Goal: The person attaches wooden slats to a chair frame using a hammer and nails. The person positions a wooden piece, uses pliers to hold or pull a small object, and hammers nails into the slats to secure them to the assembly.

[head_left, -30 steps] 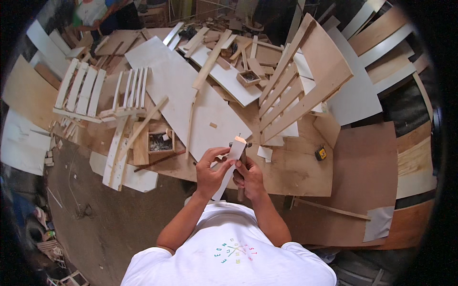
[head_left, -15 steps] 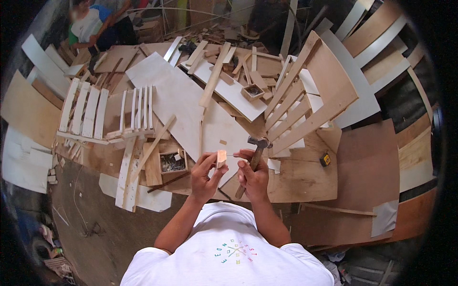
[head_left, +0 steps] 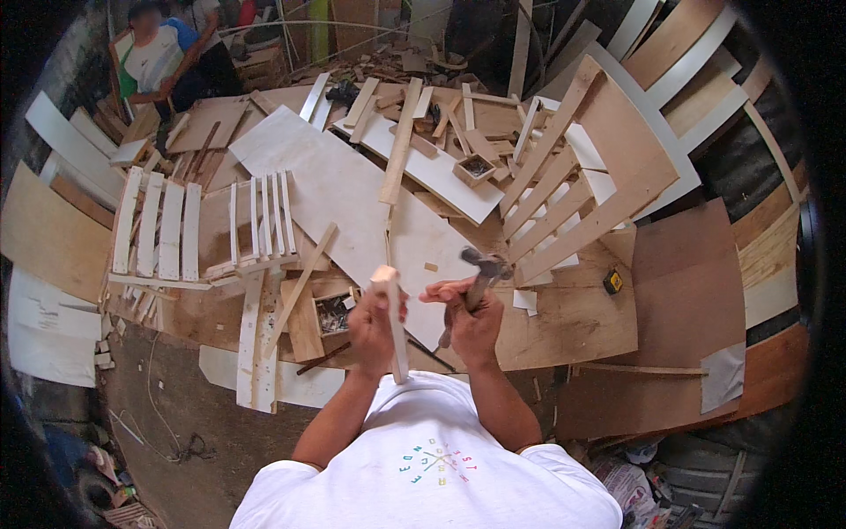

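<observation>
As my left fingers point(head_left: 377, 310) are pinching and turning the wood strip point(head_left: 396, 326) lengthwise, my right fingers point(head_left: 448, 288), just beside them, are gripping the hammer point(head_left: 482, 263) clear of it.

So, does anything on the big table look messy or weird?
Yes, the far part of the table looks messy: wood pieces lie jumbled at different angles, some overlapping. I can't see anything clearly broken.
</observation>
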Available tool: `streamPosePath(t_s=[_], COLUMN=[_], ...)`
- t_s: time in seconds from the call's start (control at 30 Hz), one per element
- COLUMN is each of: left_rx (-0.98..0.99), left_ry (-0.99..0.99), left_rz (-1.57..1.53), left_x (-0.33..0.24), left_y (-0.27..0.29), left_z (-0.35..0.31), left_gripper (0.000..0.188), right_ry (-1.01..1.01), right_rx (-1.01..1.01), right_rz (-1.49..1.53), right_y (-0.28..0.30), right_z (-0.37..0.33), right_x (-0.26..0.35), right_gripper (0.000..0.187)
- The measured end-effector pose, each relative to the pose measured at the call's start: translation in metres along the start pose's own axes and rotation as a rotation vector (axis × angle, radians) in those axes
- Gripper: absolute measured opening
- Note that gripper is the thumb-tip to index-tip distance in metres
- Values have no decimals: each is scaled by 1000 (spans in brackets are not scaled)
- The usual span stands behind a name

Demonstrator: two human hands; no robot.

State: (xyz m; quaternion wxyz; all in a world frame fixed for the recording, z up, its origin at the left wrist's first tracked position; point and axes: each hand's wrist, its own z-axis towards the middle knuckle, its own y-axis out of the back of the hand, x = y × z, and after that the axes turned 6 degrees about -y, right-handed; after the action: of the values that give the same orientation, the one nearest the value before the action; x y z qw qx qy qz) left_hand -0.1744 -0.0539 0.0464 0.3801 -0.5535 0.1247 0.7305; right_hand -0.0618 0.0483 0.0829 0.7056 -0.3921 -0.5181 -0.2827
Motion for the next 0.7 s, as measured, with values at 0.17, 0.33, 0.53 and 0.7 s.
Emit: streamPosePath(t_s=[0.17,0.33,0.53,0.7], left_rx=[-92,-350,-508,-612], left_ry=[23,87,130,183], left_rz=[-104,-483,-549,-567], left_x=[-3,-15,-3,16], left_y=[37,44,64,72], left_z=[30,66,77,80], left_gripper=[55,60,52,48], right_ry=[-203,-354,-431,-388], right_rx=[-103,59,241,181], right_rz=[-88,-125,-310,-461], right_y=[15,20,28,34], right_z=[4,-12,-47,-48], right_x=[3,-28,-54,-66], right_gripper=[15,12,16,17])
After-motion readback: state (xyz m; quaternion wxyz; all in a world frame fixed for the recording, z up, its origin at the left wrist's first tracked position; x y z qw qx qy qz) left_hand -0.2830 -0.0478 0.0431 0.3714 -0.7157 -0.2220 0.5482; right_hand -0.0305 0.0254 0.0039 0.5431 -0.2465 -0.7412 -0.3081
